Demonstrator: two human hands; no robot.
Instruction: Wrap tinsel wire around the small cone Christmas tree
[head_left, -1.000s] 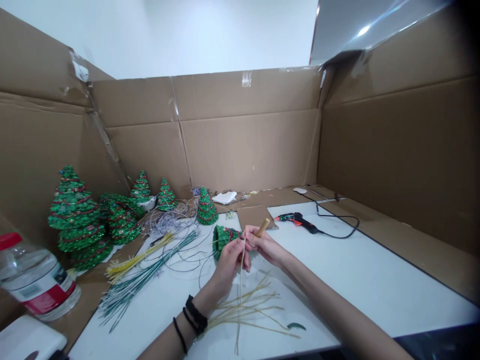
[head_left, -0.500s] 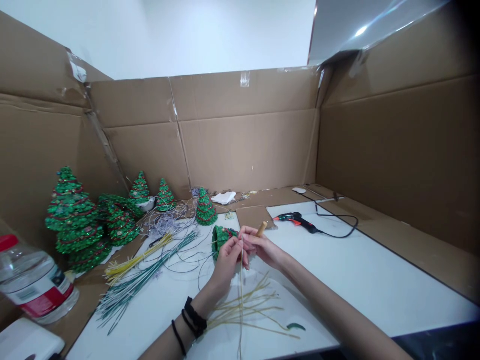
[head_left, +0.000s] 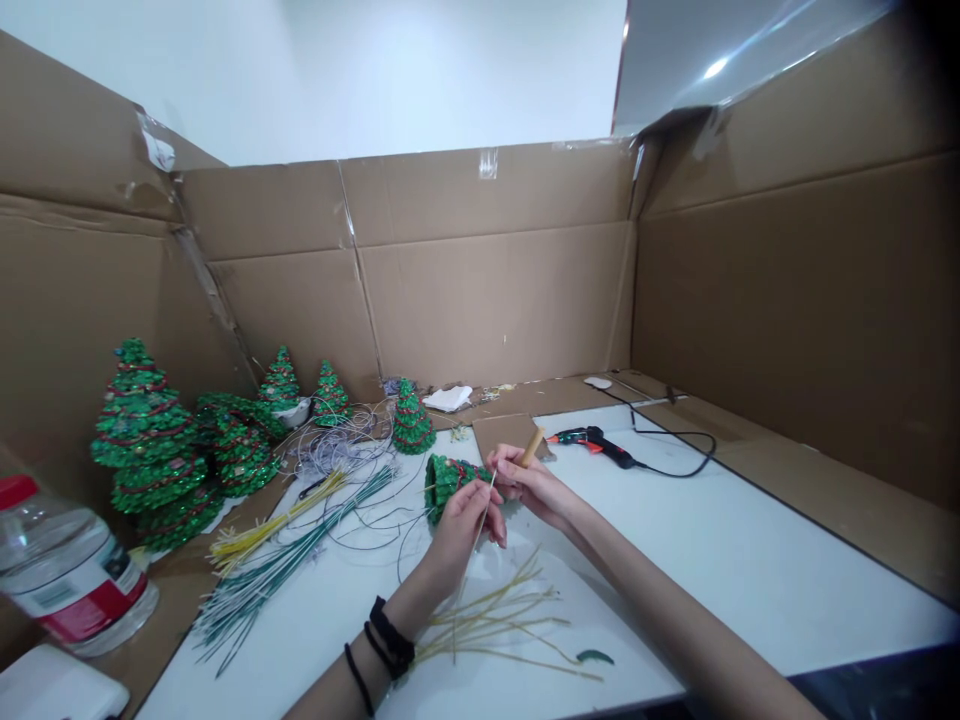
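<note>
My left hand (head_left: 466, 520) is closed, its fingertips pinching a thin pale yellow strand (head_left: 466, 575) that trails down toward the table. Closed beside it, my right hand (head_left: 529, 486) grips a tool with a short wooden handle (head_left: 534, 446); the tool's working end is hidden by my fingers. The two hands meet at the fingertips. Just behind them a small green tinsel Christmas tree (head_left: 441, 482) lies on its side, partly covered by my hands. Below, loose pale yellow strands (head_left: 510, 606) spread over the white table (head_left: 637, 590), with a small dark green piece (head_left: 595, 657) near them.
Several finished green trees (head_left: 142, 420) stand at the left and back. Bundles of yellow strands (head_left: 277, 522) and green strands (head_left: 300, 560) lie left, near tangled wire (head_left: 337, 440). A corded glue gun (head_left: 596, 442) rests at right. A water bottle (head_left: 82, 590) stands front left. Cardboard walls (head_left: 495, 300) surround the table.
My hands have shifted slightly to the right, with the wooden handle. The strand's lower end has swung to the left, and more of the lying tree shows.
</note>
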